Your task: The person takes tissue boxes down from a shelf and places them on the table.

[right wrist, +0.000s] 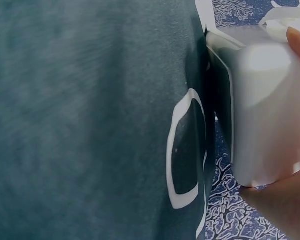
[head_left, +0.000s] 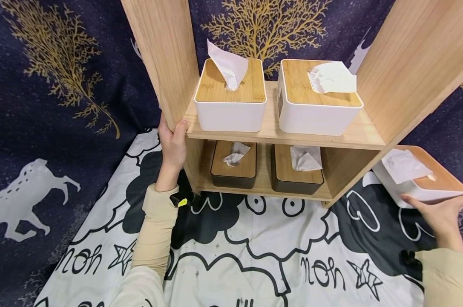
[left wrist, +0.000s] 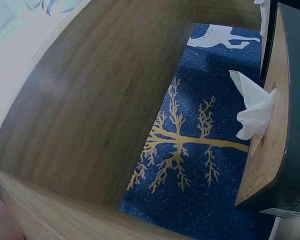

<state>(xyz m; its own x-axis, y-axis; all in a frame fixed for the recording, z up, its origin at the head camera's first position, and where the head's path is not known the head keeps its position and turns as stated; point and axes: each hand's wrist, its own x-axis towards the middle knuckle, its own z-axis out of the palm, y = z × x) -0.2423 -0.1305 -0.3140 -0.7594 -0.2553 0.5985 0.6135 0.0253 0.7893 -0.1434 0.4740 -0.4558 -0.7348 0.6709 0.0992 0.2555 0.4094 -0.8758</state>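
At the right of the head view, the right hand (head_left: 442, 213) grips a white tissue box (head_left: 427, 194) with a wooden lid, tilted, outside the shelf; the right wrist view shows fingers on two sides of this white box (right wrist: 270, 115). My left hand (head_left: 173, 143) holds the left upright of the wooden shelf (head_left: 292, 137), its thumb at the middle board's left end. Two white tissue boxes (head_left: 231, 116) (head_left: 319, 118) stand on the middle board. Below them are two dark tissue boxes (head_left: 233, 181) (head_left: 297, 186), one seen close in the left wrist view (left wrist: 295, 125).
A white and black patterned cloth (head_left: 231, 256) lies under and in front of the shelf. Dark blue fabric (head_left: 112, 55) with gold branches and white animals hangs behind. The shelf's right upright (head_left: 415, 64) stands between the inner boxes and the right hand.
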